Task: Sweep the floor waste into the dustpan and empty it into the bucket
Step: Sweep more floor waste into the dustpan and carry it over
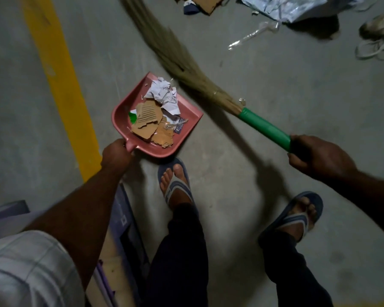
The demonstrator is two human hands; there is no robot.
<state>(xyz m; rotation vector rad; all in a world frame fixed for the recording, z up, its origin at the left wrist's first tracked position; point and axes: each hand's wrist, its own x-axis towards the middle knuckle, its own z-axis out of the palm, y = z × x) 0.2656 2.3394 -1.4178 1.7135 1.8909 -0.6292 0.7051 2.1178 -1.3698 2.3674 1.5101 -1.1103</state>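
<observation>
The left hand (116, 155) is clenched round the short handle of the pink dustpan (120, 120), which sits near the middle of the floor just beyond the person's forward foot; I cannot tell whether it rests on the concrete or is lifted. It carries torn cardboard scraps (145, 120) and crumpled paper (164, 94), light, loose stuff that will likely slide or blow out if the pan tips, so it wants to be carried level by that handle. The right hand (317, 158) grasps the green grip of the broom (264, 127), whose soft, blurred bristles reach far left. Clear plastic film (253, 34) lies far right, unswept. A purple container (129, 220) shows near left; whether it is the bucket is unclear.
</observation>
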